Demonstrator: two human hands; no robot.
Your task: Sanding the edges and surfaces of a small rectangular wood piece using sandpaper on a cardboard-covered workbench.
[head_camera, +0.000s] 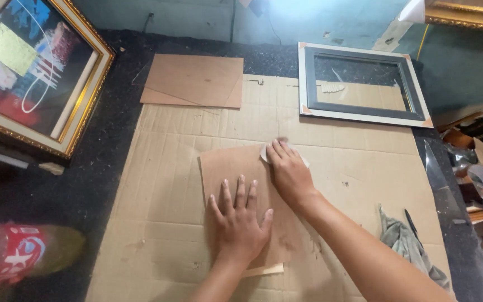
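Observation:
A brown hardboard panel [227, 170] lies flat on a big sheet of corrugated cardboard [157, 223]. My left hand [240, 222] presses on the panel with fingers spread, holding nothing. My right hand [288, 172] rests at the panel's far right corner, fingers laid over a small white rounded object [264, 152]; most of that object is hidden beneath the hand. A thin pale wooden strip [265, 270] pokes out under the panel's near edge.
An empty grey and white picture frame [359, 112] lies at the back right. Two more brown boards [194, 80] lie at the back. A gold-framed abstract painting [32, 70] leans at left. A grey rag [403, 240] and a dark blade [411, 222] lie at right. A red-labelled bottle [18, 254] is at near left.

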